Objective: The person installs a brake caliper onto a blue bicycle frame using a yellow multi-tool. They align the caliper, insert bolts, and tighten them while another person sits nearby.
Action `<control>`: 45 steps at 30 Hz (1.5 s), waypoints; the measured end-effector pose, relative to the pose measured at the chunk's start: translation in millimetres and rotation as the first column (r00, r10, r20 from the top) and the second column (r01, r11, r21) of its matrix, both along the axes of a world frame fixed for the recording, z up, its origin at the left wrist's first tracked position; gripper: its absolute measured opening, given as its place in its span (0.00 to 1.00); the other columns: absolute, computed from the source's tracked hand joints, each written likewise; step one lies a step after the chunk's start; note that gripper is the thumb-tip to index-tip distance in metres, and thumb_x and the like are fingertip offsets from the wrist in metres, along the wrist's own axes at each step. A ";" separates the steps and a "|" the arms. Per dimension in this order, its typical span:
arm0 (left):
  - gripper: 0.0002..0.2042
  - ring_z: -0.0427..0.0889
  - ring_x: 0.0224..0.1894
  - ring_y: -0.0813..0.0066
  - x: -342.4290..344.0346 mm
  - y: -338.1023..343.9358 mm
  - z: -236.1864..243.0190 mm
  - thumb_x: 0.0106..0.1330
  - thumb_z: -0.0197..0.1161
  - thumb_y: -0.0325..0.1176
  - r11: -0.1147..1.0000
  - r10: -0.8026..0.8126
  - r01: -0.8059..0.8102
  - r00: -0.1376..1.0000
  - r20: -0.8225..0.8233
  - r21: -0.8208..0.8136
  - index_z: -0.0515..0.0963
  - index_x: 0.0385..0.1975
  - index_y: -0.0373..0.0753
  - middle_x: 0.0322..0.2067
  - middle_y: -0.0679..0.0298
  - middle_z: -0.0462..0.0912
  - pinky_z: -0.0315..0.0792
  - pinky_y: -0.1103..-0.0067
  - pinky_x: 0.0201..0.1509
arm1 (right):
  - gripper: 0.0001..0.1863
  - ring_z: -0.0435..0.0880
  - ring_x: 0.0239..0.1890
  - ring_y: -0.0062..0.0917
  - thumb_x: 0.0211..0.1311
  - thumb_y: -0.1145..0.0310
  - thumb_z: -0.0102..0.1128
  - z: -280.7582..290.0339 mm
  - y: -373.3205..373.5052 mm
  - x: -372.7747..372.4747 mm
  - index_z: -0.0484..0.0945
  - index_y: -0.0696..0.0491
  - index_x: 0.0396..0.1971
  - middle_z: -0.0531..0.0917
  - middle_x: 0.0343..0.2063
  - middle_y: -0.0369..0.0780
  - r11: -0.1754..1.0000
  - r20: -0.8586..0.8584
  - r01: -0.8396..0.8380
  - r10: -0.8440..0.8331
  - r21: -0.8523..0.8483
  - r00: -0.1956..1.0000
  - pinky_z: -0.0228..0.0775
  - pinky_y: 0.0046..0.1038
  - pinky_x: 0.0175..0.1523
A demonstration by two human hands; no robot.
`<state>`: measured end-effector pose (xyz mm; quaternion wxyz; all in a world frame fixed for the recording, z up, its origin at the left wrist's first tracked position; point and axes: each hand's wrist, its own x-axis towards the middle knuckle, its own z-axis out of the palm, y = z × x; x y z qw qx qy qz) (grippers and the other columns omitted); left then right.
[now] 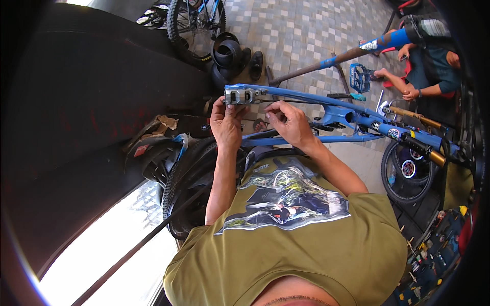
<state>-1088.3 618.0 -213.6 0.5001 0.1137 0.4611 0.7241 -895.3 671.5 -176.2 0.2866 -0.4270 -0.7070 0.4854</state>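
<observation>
A blue bicycle frame stretches from in front of me away to the right. At its left end sits a grey metal brake caliper with two dark openings facing up. My left hand grips the caliper from below, the thumb against its near side. A thin dark hose leads right from it along the frame. Just right of the caliper, my right hand has thumb and fingertips drawn together near the hose. Anything between those fingertips is too small to make out.
A blue and brown pole slants above the frame near a blue pedal. Another person sits at the upper right. Bicycle tyres lie left of me; wheels and tools are at right. Black shoes stand ahead.
</observation>
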 end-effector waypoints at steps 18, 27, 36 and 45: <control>0.10 0.86 0.48 0.66 7.7 1.9 -3.5 0.74 0.60 0.23 0.998 0.060 -0.058 0.997 -0.054 0.028 0.76 0.53 0.36 0.47 0.59 0.84 0.85 0.63 0.52 | 0.13 0.86 0.35 0.23 0.70 0.69 0.63 -40.9 7.7 -1.9 0.82 0.57 0.50 0.87 0.39 0.39 0.955 -0.096 -0.192 0.175 -0.227 0.980 0.78 0.26 0.38; 0.10 0.85 0.40 0.77 -10.3 1.0 -5.9 0.70 0.66 0.25 1.000 -0.020 0.018 0.966 -0.257 -0.012 0.79 0.50 0.34 0.41 0.64 0.86 0.80 0.80 0.44 | 0.13 0.84 0.37 0.18 0.75 0.63 0.58 -49.9 11.4 -58.0 0.80 0.51 0.53 0.87 0.41 0.33 0.161 -0.419 -0.392 -0.475 -0.906 0.774 0.79 0.26 0.41; 0.11 0.82 0.45 0.82 -26.9 -3.9 -2.9 0.69 0.66 0.20 0.989 -0.146 0.123 0.922 -0.358 -0.084 0.80 0.49 0.32 0.43 0.66 0.86 0.76 0.82 0.51 | 0.13 0.87 0.42 0.21 0.75 0.63 0.58 -49.5 1.6 -65.9 0.81 0.52 0.51 0.88 0.46 0.37 0.150 -0.530 -0.555 -0.569 -0.818 0.628 0.80 0.26 0.43; 0.09 0.84 0.35 0.82 -24.4 -0.1 -2.9 0.69 0.66 0.23 0.986 -0.149 0.099 0.884 -0.443 -0.133 0.83 0.47 0.33 0.37 0.66 0.87 0.79 0.83 0.37 | 0.13 0.89 0.46 0.29 0.73 0.66 0.57 -64.8 2.2 -65.2 0.80 0.54 0.52 0.88 0.45 0.42 0.272 -0.631 -0.643 -0.644 -0.716 0.431 0.84 0.25 0.47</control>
